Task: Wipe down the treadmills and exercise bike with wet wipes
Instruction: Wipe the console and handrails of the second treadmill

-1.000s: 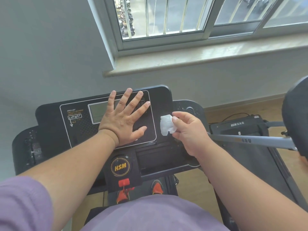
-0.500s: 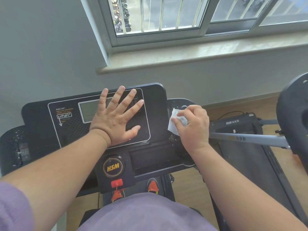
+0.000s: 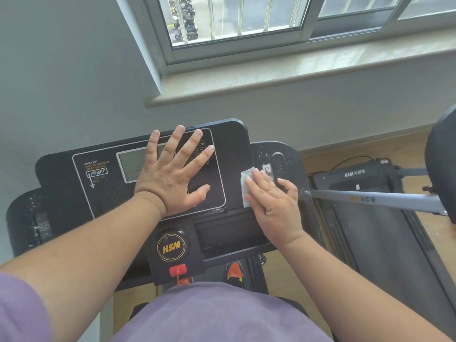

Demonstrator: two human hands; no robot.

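Note:
A black treadmill console [image 3: 229, 149] with a grey display and an HSM knob [image 3: 172, 246] stands in front of me. My left hand [image 3: 172, 174] lies flat on the console panel with its fingers spread. My right hand [image 3: 274, 201] presses a white wet wipe [image 3: 245, 186] flat against the right side of the console, fingers straight; most of the wipe is hidden under the hand. The right wing of the console [image 3: 291, 154] shows white specks.
A second HSM treadmill [image 3: 370, 218] stands at the right with a grey handrail [image 3: 375, 199] across it. A black rounded part [image 3: 441, 169] juts in at the far right edge. Grey wall and window sill [image 3: 271, 77] lie behind. My orange shoes [image 3: 234, 271] show below the console.
My right hand went from pinching the bunched wipe in the air to laying it flat on the console's right side. The left hand stayed flat on the panel.

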